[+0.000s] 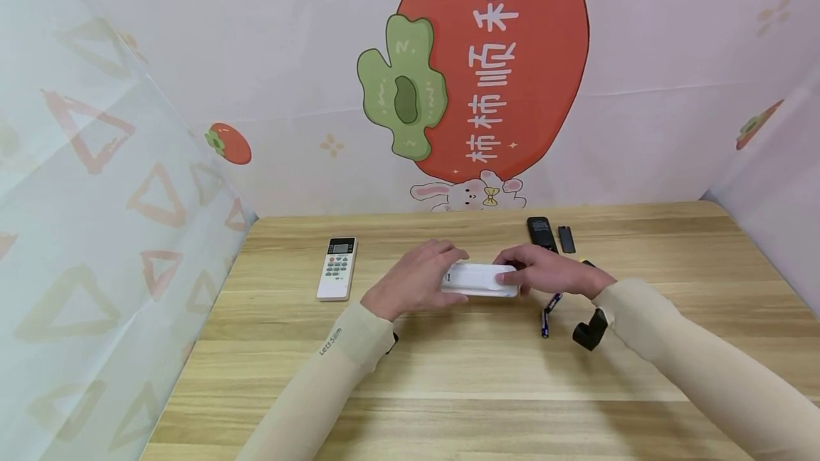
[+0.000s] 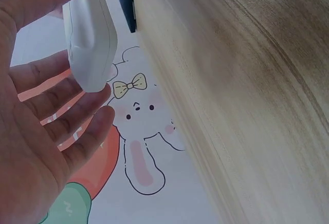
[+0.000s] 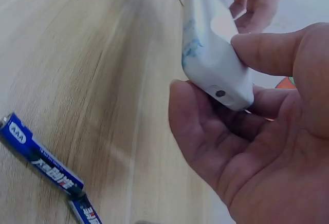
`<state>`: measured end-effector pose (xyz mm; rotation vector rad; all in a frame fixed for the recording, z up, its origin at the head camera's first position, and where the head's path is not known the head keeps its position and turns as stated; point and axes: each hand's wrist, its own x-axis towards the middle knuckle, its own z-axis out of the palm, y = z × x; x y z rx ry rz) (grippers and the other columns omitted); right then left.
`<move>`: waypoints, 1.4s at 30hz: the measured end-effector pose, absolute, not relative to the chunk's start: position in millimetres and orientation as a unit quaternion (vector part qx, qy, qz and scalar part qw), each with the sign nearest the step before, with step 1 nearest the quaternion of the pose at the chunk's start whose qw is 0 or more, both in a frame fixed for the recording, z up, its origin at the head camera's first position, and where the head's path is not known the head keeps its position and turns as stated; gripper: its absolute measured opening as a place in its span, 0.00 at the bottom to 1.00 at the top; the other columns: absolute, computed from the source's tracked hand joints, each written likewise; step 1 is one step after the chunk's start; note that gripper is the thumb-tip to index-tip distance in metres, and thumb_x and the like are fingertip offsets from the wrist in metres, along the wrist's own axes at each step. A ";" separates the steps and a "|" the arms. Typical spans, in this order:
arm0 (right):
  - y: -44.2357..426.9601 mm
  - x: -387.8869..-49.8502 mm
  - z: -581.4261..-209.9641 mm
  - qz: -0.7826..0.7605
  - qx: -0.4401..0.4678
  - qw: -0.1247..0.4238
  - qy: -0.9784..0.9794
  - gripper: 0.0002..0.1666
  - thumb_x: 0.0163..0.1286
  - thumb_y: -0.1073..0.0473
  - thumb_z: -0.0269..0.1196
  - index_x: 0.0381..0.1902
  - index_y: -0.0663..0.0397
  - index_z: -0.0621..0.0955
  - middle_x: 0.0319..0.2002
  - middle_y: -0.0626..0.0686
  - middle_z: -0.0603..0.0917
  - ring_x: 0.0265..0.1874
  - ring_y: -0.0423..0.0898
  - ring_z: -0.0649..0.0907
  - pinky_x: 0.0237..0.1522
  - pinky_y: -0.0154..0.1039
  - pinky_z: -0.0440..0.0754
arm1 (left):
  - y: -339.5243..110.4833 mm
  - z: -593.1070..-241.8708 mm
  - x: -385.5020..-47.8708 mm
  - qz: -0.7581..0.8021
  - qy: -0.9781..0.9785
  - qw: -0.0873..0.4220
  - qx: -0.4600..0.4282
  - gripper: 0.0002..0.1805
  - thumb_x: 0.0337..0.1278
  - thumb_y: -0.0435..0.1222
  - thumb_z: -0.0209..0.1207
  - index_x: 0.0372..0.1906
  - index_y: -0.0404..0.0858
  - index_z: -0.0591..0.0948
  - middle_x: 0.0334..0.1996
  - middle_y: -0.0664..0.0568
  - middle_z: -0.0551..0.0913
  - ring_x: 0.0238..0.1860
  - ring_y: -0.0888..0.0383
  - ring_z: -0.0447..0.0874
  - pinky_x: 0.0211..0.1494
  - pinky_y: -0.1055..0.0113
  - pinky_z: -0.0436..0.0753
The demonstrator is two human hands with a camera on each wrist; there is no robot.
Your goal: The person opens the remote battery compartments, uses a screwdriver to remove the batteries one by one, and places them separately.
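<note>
A white remote (image 1: 477,279) is held between both hands above the table, its back side up in the head view. My left hand (image 1: 419,279) holds its left end, thumb on one side and fingers on the other; in the left wrist view the remote (image 2: 91,39) lies between thumb and fingers. My right hand (image 1: 554,271) grips the other end; in the right wrist view the thumb presses the remote (image 3: 213,49) from above, with curled fingers beneath. Two blue AAA batteries (image 3: 43,157) lie on the table near my right hand.
Another white remote (image 1: 337,269) lies face up at the left. Behind my right hand are a black remote (image 1: 541,232) and a small black cover (image 1: 566,240). A patterned cloth wall (image 1: 307,91) stands along the table's back edge.
</note>
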<state>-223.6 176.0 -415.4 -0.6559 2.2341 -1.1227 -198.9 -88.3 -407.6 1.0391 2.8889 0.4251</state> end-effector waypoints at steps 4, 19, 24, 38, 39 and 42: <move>176.5 -225.8 -413.8 -0.443 -0.220 0.318 0.809 0.17 0.76 0.58 0.59 0.56 0.64 0.81 0.44 0.57 0.82 0.38 0.52 0.80 0.39 0.50 0.85 | -88.4 -407.6 -198.4 0.130 0.929 0.022 0.346 0.36 0.50 0.53 0.74 0.63 0.43 0.80 0.56 0.52 0.79 0.53 0.56 0.76 0.60 0.60 0.77; 174.9 -225.1 -415.3 -0.470 -0.212 0.356 0.779 0.19 0.78 0.58 0.57 0.56 0.68 0.80 0.43 0.58 0.82 0.37 0.50 0.80 0.35 0.45 0.85 | -86.7 -407.1 -196.5 0.133 0.926 0.057 0.350 0.30 0.52 0.51 0.74 0.58 0.40 0.83 0.49 0.54 0.81 0.46 0.59 0.76 0.53 0.67 0.78; 175.2 -225.4 -416.6 -0.468 -0.217 0.351 0.781 0.18 0.77 0.58 0.57 0.56 0.68 0.80 0.43 0.58 0.82 0.37 0.50 0.80 0.35 0.46 0.86 | -86.1 -406.8 -196.2 0.139 0.925 0.065 0.348 0.29 0.53 0.49 0.74 0.58 0.40 0.83 0.49 0.54 0.81 0.45 0.59 0.77 0.51 0.67 0.79; 174.8 -218.4 -418.8 -0.355 -0.272 0.223 0.866 0.39 0.64 0.42 0.72 0.64 0.59 0.76 0.51 0.51 0.81 0.49 0.49 0.78 0.48 0.44 0.80 | -87.3 -408.4 -197.0 0.133 0.928 0.068 0.342 0.28 0.53 0.49 0.75 0.56 0.39 0.84 0.45 0.54 0.80 0.41 0.60 0.75 0.47 0.68 0.78; 174.9 -217.5 -418.8 -0.356 -0.274 0.215 0.867 0.41 0.62 0.42 0.74 0.65 0.60 0.75 0.52 0.52 0.80 0.50 0.50 0.78 0.48 0.45 0.81 | -87.6 -408.5 -197.0 0.133 0.929 0.069 0.340 0.28 0.53 0.49 0.74 0.56 0.39 0.84 0.45 0.54 0.80 0.41 0.60 0.75 0.47 0.67 0.78; 174.4 -213.6 -418.6 -0.350 -0.284 0.181 0.874 0.46 0.58 0.45 0.78 0.66 0.61 0.74 0.54 0.53 0.78 0.51 0.51 0.77 0.47 0.47 0.83 | -88.0 -409.8 -197.8 0.130 0.933 0.069 0.329 0.28 0.54 0.49 0.74 0.57 0.39 0.83 0.45 0.54 0.79 0.41 0.59 0.75 0.47 0.67 0.78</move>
